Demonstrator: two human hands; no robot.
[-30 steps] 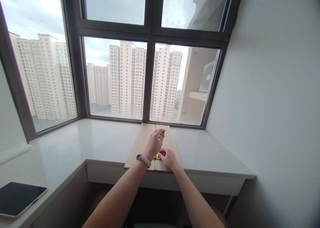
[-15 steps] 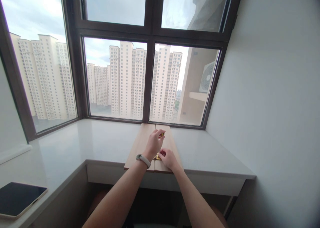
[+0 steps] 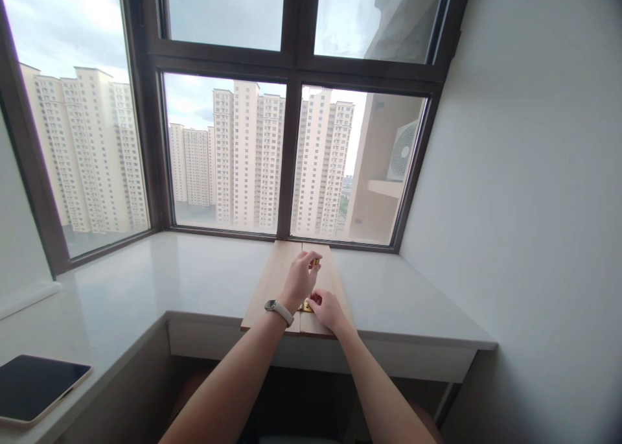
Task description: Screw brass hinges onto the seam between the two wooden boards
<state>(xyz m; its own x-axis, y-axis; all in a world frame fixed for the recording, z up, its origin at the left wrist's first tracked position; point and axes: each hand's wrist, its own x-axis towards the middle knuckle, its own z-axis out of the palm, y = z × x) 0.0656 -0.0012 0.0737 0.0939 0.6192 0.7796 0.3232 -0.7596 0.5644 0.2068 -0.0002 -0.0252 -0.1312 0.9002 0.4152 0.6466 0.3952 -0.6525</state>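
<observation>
Two light wooden boards (image 3: 265,295) lie side by side on the white counter, their seam running away from me. A small gold metal piece (image 3: 306,306) sits over the seam near the front edge, partly hidden by my hands. My left hand (image 3: 302,277), with a watch on its wrist, is raised above the boards and pinches a small yellow-and-black object (image 3: 316,261) between its fingertips. My right hand (image 3: 327,306) rests on the right board, its thumb and fingers closed at the gold piece; what they grip is too small to tell.
A dark-screened tablet (image 3: 41,387) lies on the counter at the lower left. Dark window frames (image 3: 287,159) stand behind the counter (image 3: 199,275), and a white wall (image 3: 515,172) rises at the right. The counter's front edge runs close to my forearms.
The small object in my left hand has turned slightly. Both hands stay in nearly the same place.
</observation>
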